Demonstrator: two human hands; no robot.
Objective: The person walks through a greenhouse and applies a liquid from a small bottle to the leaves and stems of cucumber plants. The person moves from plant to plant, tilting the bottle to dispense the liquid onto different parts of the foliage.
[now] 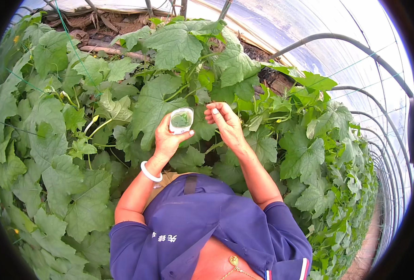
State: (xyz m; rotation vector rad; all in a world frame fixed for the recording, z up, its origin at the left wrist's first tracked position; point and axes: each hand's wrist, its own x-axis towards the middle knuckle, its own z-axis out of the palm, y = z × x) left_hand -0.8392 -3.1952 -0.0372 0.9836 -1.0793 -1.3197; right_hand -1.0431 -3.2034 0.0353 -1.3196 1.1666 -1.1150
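Note:
My left hand (167,140) is shut around a small translucent plastic cup (181,122), its thumb along the near side. Green liquid shows inside the cup. To the right, at about the same height, is my right hand (227,124), its fingers curled and the thumb close to the index fingertip. Whether anything small sits between those tips, I cannot tell. Broad leaves of a cucurbit vine (158,101) spread behind and below both hands. A slender yellow-tipped flower bud (94,119) stands out to the left of the cup.
Green strings (74,49) run through the vines at left. Curved greenhouse hoops (347,36) carry clear plastic film (308,21) on the right. Bare soil and a wooden pole (112,51) lie beyond the leaves. Dense foliage (333,210) continues along the right side.

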